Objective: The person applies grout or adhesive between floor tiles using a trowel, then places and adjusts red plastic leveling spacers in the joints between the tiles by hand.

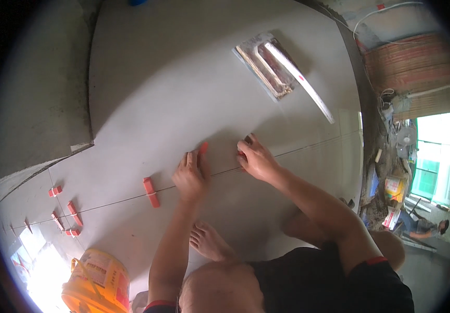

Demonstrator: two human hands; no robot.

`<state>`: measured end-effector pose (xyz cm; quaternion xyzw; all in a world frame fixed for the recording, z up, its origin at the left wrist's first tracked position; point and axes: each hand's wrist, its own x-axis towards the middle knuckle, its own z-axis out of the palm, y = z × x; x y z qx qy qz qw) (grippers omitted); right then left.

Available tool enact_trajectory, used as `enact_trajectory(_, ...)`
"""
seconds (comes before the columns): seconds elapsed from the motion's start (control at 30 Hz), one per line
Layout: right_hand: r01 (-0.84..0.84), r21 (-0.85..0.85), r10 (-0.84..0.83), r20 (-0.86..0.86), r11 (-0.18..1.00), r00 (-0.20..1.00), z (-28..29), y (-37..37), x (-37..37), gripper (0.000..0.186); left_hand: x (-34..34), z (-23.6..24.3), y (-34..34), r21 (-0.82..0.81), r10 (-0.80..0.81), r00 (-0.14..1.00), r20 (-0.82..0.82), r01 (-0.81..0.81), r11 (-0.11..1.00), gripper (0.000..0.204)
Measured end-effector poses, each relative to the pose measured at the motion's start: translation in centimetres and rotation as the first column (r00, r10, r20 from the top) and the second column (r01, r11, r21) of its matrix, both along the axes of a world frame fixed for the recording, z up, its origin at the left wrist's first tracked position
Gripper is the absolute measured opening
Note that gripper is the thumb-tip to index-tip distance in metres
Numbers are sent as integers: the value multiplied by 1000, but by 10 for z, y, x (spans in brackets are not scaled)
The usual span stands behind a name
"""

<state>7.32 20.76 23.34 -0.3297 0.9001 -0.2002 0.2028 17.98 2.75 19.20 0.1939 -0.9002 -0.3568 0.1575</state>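
Large grey floor tiles (157,99) meet along a thin joint in front of me. My left hand (190,177) is closed around a red tile-levelling wedge (203,148), whose end sticks out past the fingers at the joint. To its right, my right hand (259,160) pinches another red piece (241,155), mostly hidden by the fingers; it looks like a wedge too. A red wedge (151,192) with a white clip sits across the joint left of my left hand. Several more wedges (75,213) stand around the tile corner at far left.
A notched trowel (266,67) lies on the far tile, with a long white strip (306,86) resting against it. A yellow bucket (97,281) stands at lower left. My bare foot (209,241) is on the near tile. Another person (423,227) is low down at far right, near a window.
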Motion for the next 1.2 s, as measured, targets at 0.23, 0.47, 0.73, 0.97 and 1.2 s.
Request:
enact_trajectory(0.23,-196,132,214,-140,972,967,23,-9,-28,46,-1,3,-12,87,-1,1000,-2,2,996,10)
enact_trajectory(0.47,-644,594,683,204,482,701,23,-13,-40,56,0,10,-20,265,-80,995,-58,93,960,8)
enact_trajectory(0.73,-686,537,678,259,491,688,24,-18,-31,38,6,1,-19,199,-37,995,-89,54,979,13)
enact_trajectory(0.97,-822,247,671,481,513,564,5,-23,-51,14,5,5,-21,236,-19,997,-78,37,971,8)
enact_trajectory(1.2,-892,34,782,466,452,414,-2,-17,-63,23,-3,7,-20,231,-33,999,-33,40,972,10)
